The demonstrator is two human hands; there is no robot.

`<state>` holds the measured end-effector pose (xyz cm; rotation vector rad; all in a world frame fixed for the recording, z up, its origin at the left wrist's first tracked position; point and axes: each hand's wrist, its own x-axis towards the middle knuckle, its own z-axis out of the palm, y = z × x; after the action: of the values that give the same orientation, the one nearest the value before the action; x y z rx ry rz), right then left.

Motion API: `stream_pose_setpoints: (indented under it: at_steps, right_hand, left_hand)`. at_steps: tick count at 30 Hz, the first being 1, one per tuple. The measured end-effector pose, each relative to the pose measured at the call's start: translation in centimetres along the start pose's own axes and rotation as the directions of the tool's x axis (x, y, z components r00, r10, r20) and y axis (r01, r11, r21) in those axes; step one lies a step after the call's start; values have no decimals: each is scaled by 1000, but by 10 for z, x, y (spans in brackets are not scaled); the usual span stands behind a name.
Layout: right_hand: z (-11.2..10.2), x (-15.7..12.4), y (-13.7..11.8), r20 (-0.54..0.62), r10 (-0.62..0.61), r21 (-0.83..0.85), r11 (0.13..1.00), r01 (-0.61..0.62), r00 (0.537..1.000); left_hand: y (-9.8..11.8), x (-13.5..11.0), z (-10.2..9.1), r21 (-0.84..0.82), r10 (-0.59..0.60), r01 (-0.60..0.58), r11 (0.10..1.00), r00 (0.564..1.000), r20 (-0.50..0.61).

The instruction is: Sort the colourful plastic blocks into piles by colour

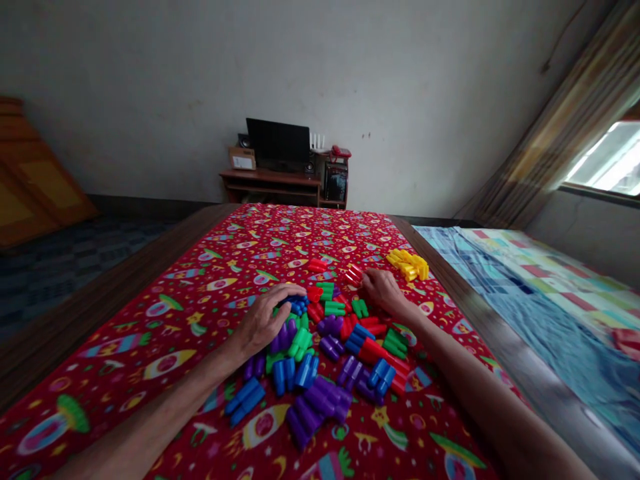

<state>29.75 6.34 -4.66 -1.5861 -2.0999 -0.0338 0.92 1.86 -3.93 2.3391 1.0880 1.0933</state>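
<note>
A heap of plastic building blocks [330, 353] in purple, blue, green and red lies on a red patterned tablecloth [210, 287]. My left hand [265, 317] rests on the heap's left side, fingers curled over a blue block [299, 305]. My right hand [383, 290] is at the heap's far right edge, fingers closed around a red block [354, 275]. A small pile of yellow blocks [409, 263] sits apart, just beyond my right hand.
The cloth covers a dark wooden table [125, 267]. A bed with a checked sheet [540, 293] runs along the right. A desk with a monitor [278, 145] stands at the far wall. A curtained window [610, 160] is at the upper right.
</note>
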Motion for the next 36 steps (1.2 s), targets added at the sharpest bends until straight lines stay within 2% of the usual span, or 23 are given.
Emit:
stream_pose_setpoints:
  at_steps: [4,6,8,10,12,13,15,16,18,20,23,27,31,34,36]
  right_hand:
    - [-18,19,13,99,228,-116,969,-216,969]
    - [-28,25,16,60,283,-208,941,-266,957]
    - [-34,30,11,2,273,-283,923,-262,962]
    - [-32,37,-1,21,201,-294,938,-186,979]
    - [-21,48,-19,122,39,-220,975,-11,992]
    - [-13,54,-28,171,-69,-154,983,95,983]
    - [7,68,-47,244,-260,-14,962,272,934]
    - [16,74,-55,273,-314,37,948,317,909]
    - [31,84,-65,327,-340,85,940,331,882]
    - [36,89,-68,359,-322,97,946,309,876]
    - [25,84,-58,319,-278,68,960,270,906]
    - [-1,64,-28,208,-51,-110,991,75,977]
    - [-13,51,0,174,135,-206,974,-98,976]
    - [-16,49,7,182,151,-210,971,-112,972]
    - [-21,49,3,161,97,-217,974,-60,982]
  left_hand:
    - [-3,0,1,-8,8,-8,1000,1000,0]
    - [-3,-1,1,-8,7,-7,1000,1000,2]
    - [-2,-2,1,-9,6,-6,1000,1000,2]
    - [-1,-2,0,-11,7,-7,1000,1000,0]
    - [0,-2,1,-14,10,-10,1000,1000,-5]
    - [-1,-2,1,-16,11,-12,1000,1000,-9]
    - [-2,-2,1,-20,16,-16,1000,1000,-8]
    - [-3,-2,1,-24,22,-22,999,1000,-7]
    - [-5,-1,1,-32,37,-37,999,999,-5]
    - [-5,-1,1,-39,41,-41,998,999,-5]
    - [-2,-1,0,-44,26,-26,999,1000,-4]
    - [2,-2,-1,-42,10,-10,999,1000,-6]
    - [2,-2,-1,-42,1,-1,999,1000,-3]
    - [3,-2,-1,-42,-14,14,999,1000,1]
    - [4,-2,-1,-43,-21,21,999,1000,5]
